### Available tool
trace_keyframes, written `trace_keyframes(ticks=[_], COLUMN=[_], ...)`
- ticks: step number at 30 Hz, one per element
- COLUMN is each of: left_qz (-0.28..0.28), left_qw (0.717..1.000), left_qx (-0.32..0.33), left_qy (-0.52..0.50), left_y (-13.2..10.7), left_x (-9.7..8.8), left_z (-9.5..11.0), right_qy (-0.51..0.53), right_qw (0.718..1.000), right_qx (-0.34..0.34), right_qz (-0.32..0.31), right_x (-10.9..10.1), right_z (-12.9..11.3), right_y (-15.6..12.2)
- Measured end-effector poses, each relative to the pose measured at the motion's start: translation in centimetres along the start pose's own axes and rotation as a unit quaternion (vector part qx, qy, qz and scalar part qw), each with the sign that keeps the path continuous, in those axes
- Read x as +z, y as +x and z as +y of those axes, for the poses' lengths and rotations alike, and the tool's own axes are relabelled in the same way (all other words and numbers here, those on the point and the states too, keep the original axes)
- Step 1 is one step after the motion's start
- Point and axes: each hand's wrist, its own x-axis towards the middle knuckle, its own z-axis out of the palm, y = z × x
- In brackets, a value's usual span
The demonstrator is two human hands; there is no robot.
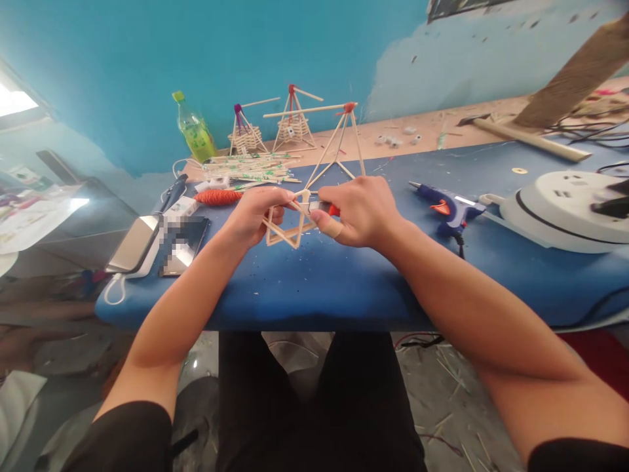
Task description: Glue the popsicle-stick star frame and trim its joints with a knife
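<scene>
My left hand (263, 213) pinches a small frame of thin wooden sticks (285, 237), joined at angles and raised above the blue table top. My right hand (356, 210) is closed around a red-handled metal tool (334, 210). Its metal end meets the top corner of the frame; the fingers hide most of it, so its exact kind cannot be made out. A bandage-like strip wraps the right thumb. Just behind my hands stands a stick pyramid (339, 144) bound with orange thread at its tip, one long stick reaching left from there.
Two more stick pyramids (292, 121) stand at the back, beside a pile of sticks (255, 169) and a bottle (195, 131). Orange thread (219, 196) and a phone (187, 246) lie left. A blue glue gun (449, 208) and white power strip (565, 210) sit right.
</scene>
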Motion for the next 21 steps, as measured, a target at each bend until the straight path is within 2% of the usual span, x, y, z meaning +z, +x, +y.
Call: trace_keyframes(ticks=[4,12,21], left_qz=[-0.014,0.014,0.004], left_qw=[1.0,1.0,0.999], left_qx=[-0.002,-0.007,-0.017], left_qy=[0.003,0.02,0.037], left_y=[-0.16,-0.52,-0.46], left_x=[-0.07,0.06,-0.83], left_z=[0.23,0.52,0.95], right_qy=[-0.015,-0.055,-0.075], right_qw=[1.0,0.998,0.996], right_qx=[0.007,0.029,0.036], right_qz=[0.004,-0.029,-0.034], right_x=[0.16,-0.24,-0.33], right_z=[-0.09,-0.14,-0.15], right_y=[-0.08,0.07,0.09])
